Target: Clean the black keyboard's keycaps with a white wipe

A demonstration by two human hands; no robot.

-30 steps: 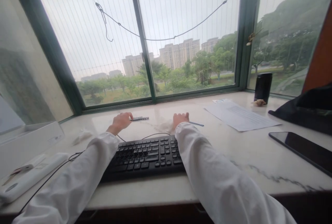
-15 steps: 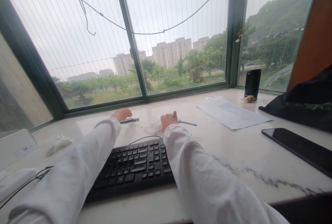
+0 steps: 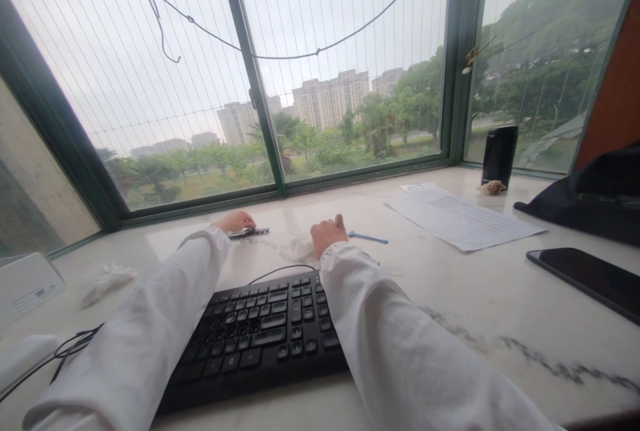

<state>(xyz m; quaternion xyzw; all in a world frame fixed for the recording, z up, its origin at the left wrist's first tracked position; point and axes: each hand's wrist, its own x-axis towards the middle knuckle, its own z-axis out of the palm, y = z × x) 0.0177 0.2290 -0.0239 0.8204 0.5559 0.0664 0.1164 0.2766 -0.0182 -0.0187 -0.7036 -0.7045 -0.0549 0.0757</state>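
Up in the middle of the frame, just left of centre, the left hand [image 3: 235, 221] is lying low with its fingertips at a slim dark-and-silver item [image 3: 255, 232]; they are seeming to touch it, but whether they are clamping it I can't tell. Right of centre, the right hand [image 3: 329, 236] is curling its fingers together in a loose fist, thumb raised, and a pale wad [image 3: 304, 246] is showing just beside it; whether the fist is gripping anything, the view isn't telling. A blue stick [image 3: 368, 237] is lying to the right of that fist.

Below, the black keyboard [image 3: 270, 324] is filling the lower centre, and both white sleeves [image 3: 395, 324] are crossing in front of its ends. That's looking like the risk: a cuff could be catching a key or shoving the board if either arm is drawing back low. The thin cable [image 3: 280, 266] is curving behind the board, right between the forearms, so a sideways sweep could be snagging it. The slim item could be skidding on the smooth-looking tabletop [image 3: 450, 298] if the fingertips are pressing off-centre, and the stick could be rolling if the right knuckles are swinging outward.
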